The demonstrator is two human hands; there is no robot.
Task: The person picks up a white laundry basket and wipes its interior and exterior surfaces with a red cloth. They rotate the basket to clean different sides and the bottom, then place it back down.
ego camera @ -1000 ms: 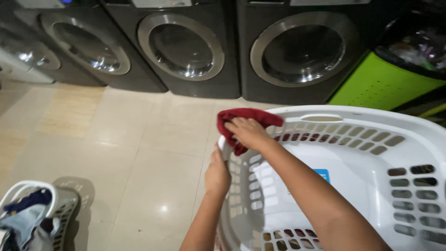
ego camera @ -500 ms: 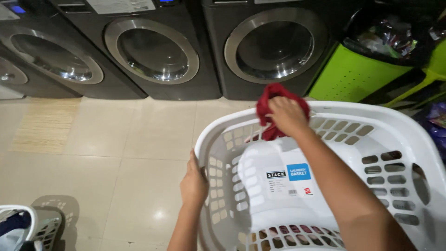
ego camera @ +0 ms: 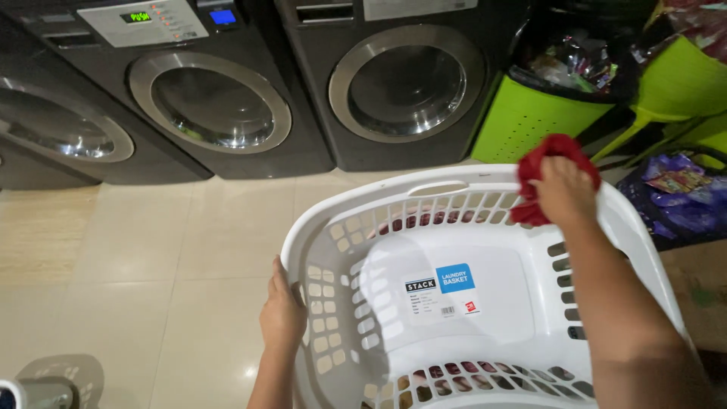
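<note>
Wiping the basket (ego camera: 485, 303) well seems to call for a steady hold on one side and firm pressure with the cloth (ego camera: 547, 163) on the other. The left hand (ego camera: 282, 314) is clamped on the left rim, fingers curled over the edge, which keeps the light plastic shell from sliding on the floor (ego camera: 174, 257). The right hand (ego camera: 564, 189) is closed on the red cloth, bunched in the fist, and presses it against the far right corner of the rim, just where the slotted wall meets the top edge. A good pass would, I judge, follow the rim round and then go down into the slots, where dirt tends to sit; a bunched cloth reaches them poorly, so a flatter fold may serve better. The left grip should stay opposite the wiping hand, lest the basket tip.

The basket is white, with rows of slots in its walls and a moulded handle at the far edge. Nothing lies in it; only a label (ego camera: 443, 291) sticks to its bottom. Beyond its far right corner stands a green bin (ego camera: 530, 121) lined with a dark bag and filled with crumpled wrappers. A purple bag (ego camera: 674, 197) lies to the right. Dark washers (ego camera: 409, 83) with closed round doors line the wall behind; their drums look dim, and I cannot tell what they hold.
</note>
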